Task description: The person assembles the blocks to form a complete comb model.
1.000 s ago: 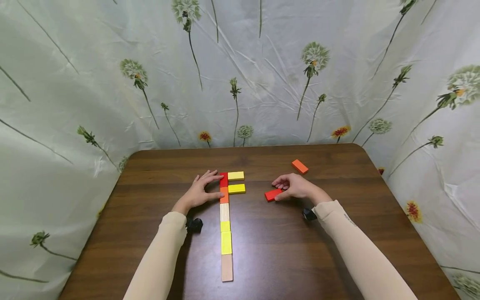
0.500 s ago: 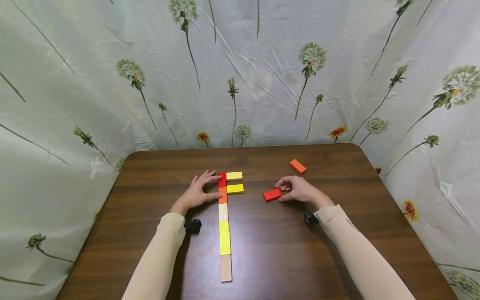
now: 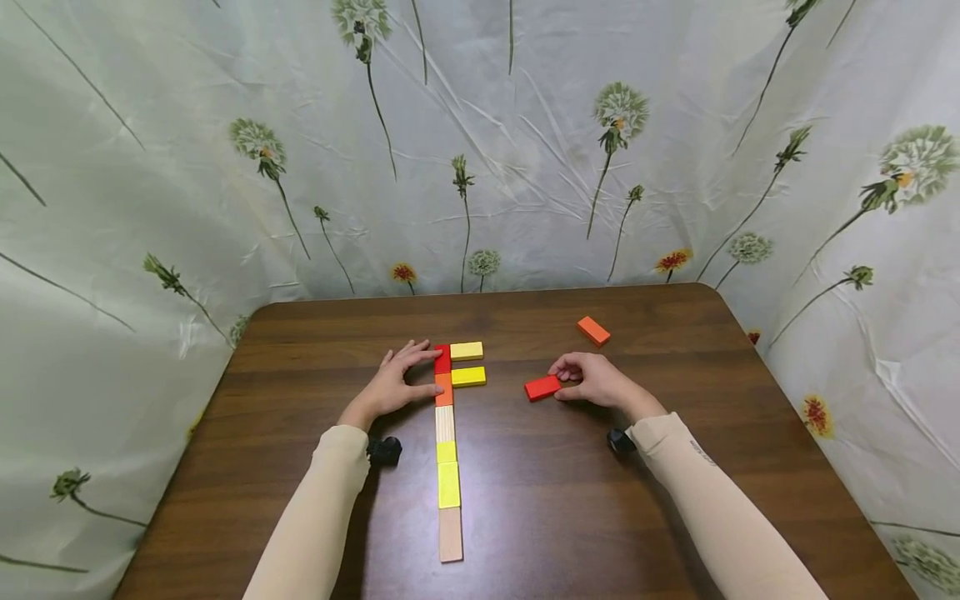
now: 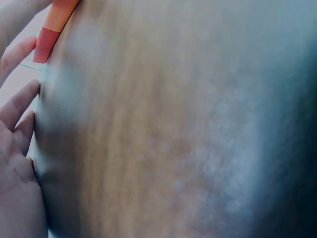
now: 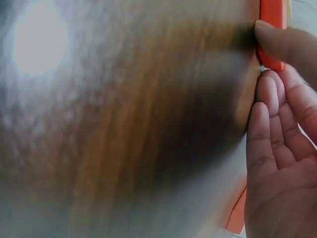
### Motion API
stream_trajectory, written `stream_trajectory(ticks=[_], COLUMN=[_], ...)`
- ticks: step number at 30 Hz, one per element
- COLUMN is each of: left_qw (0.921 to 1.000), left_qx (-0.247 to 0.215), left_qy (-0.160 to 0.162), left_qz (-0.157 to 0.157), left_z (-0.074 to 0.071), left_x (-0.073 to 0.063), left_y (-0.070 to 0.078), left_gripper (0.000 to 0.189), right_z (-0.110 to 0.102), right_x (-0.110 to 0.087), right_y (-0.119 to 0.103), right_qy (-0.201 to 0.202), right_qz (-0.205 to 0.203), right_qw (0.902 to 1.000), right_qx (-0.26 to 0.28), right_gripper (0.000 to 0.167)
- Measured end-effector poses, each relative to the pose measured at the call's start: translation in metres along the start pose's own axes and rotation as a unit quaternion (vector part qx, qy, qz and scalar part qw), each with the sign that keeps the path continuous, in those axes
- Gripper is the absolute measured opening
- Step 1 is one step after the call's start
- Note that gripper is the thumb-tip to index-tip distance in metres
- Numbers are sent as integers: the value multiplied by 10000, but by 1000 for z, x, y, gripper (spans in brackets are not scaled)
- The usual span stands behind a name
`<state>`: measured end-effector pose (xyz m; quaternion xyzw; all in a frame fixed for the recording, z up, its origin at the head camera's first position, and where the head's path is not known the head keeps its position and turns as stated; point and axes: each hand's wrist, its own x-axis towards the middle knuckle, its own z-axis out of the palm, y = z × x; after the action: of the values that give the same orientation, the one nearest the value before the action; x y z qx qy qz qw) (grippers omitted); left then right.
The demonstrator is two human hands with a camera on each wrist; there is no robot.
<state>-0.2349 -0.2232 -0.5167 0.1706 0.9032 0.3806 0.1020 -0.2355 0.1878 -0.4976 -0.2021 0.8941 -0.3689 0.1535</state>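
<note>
My left hand [image 3: 393, 387] rests at the top of a column of flat coloured blocks. Its index fingertip touches the red block [image 3: 442, 360] at the far end, and its thumb is on the orange block [image 3: 446, 398] just below. Those same red [image 4: 44, 48] and orange blocks stand at the upper left of the left wrist view. To the right, my right hand [image 3: 596, 382] pinches the right end of another red block [image 3: 538, 389], which lies flat on the table. In the right wrist view, thumb and index finger meet this red block [image 5: 272, 11] at its end.
Below the orange block, the column continues with a striped pale block [image 3: 445, 423], yellow blocks [image 3: 448, 485] and a plain wooden block [image 3: 451, 535]. A pale yellow block [image 3: 467, 351] and a yellow block [image 3: 468, 377] jut rightward. A loose orange block [image 3: 593, 331] lies beyond my right hand.
My right hand has shifted slightly right along the red block, its thumb now at the block's end. The left hand keeps its place, and the head view has drifted a little.
</note>
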Motion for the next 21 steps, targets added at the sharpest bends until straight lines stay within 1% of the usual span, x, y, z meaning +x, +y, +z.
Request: stream_trajectory(ticks=[2, 9, 13, 21], left_qw=[10000, 10000, 10000, 10000], left_qx=[21, -27, 5, 52], left_qy=[-17, -7, 24, -35], left_qz=[6, 24, -1, -26], left_z=[0, -1, -2, 0], left_x=[0, 0, 0, 0], left_y=[0, 0, 0, 1], left_gripper=[70, 71, 71, 72], right_z=[0, 2, 3, 9], right_x=[-1, -5, -6, -9], right_y=[1, -2, -5, -4], right_qy=[17, 144, 254, 573], right_qz=[-42, 9, -140, -166], right_qw=[10000, 9999, 9995, 9982], right_qx=[-20, -91, -155, 34], right_gripper=[29, 28, 28, 28])
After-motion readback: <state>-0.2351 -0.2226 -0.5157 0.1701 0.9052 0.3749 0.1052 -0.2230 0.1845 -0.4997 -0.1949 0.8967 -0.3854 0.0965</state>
